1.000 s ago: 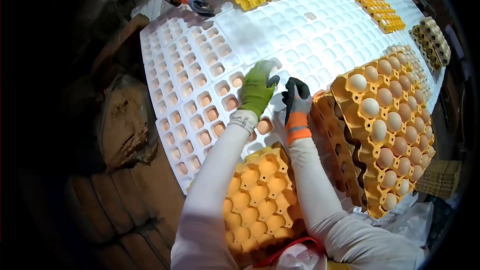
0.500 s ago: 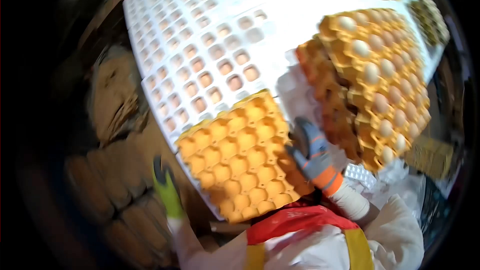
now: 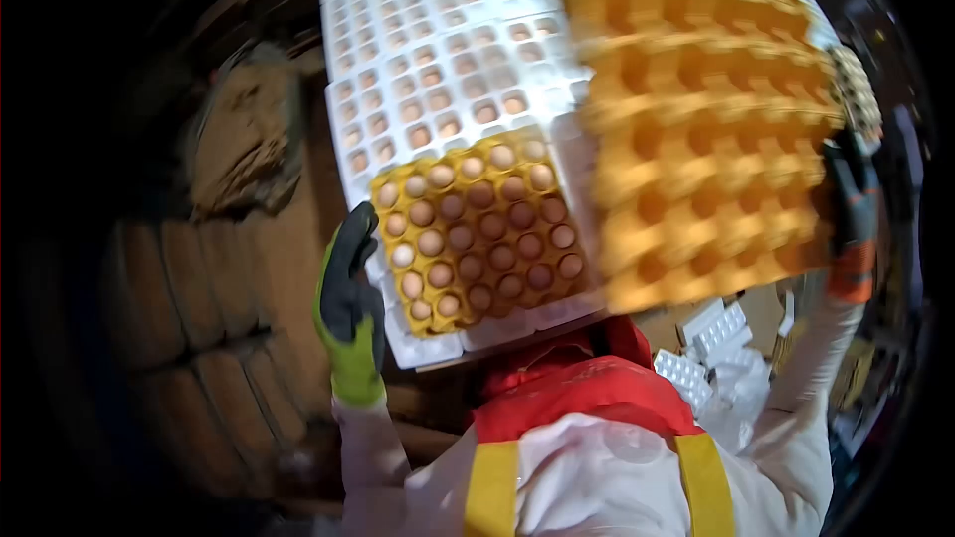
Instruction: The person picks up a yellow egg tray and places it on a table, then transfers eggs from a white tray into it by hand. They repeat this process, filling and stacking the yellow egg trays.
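My right hand (image 3: 851, 204), in a grey and orange glove, grips the right edge of an orange egg tray (image 3: 686, 254). Its hollows show bare, and it is tilted up and blurred by movement. The stack of filled trays on the right is mostly hidden behind it. On the white foam trays (image 3: 453, 117) rests a yellow egg tray (image 3: 386, 268) full of brown eggs (image 3: 492, 226). Beside its left edge is my left hand (image 3: 350, 308), in a green and black glove, fingers stretched upward and holding nothing, fingertips close to its upper left corner.
More foam trays with eggs in their cups run to the far side. Brown bundled packs (image 3: 199, 288) and a wrapped brown stack (image 3: 249, 139) stand on the left. White foam pieces (image 3: 721, 333) and plastic lie at lower right. Another egg tray (image 3: 856, 94) stands at far right.
My right hand has moved right and up with the orange tray, uncovering a yellow tray full of eggs. My left hand has come up to that tray's left side.
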The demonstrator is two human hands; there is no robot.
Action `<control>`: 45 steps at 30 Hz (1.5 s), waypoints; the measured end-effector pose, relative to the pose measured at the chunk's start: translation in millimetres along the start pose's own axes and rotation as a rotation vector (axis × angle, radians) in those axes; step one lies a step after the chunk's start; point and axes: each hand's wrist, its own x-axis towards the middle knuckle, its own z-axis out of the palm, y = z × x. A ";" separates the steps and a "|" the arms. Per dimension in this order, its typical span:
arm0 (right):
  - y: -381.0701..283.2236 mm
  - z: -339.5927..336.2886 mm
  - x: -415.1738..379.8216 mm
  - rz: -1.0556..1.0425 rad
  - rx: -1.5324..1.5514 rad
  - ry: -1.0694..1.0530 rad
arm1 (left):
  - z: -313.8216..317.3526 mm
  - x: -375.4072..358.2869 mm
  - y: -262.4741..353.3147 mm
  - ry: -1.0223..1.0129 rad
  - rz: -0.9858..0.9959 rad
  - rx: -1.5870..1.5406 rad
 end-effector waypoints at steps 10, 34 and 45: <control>-50.6 22.6 -15.7 -0.513 -0.286 0.419 | -10.0 -117.9 -151.2 0.276 -0.550 0.148; 21.5 271.1 -184.2 0.291 0.241 -0.415 | 96.3 -123.7 -93.9 0.410 -0.791 -0.011; -61.1 280.8 -201.0 -0.531 0.063 -0.447 | 46.6 -137.1 -77.5 0.165 -0.312 0.546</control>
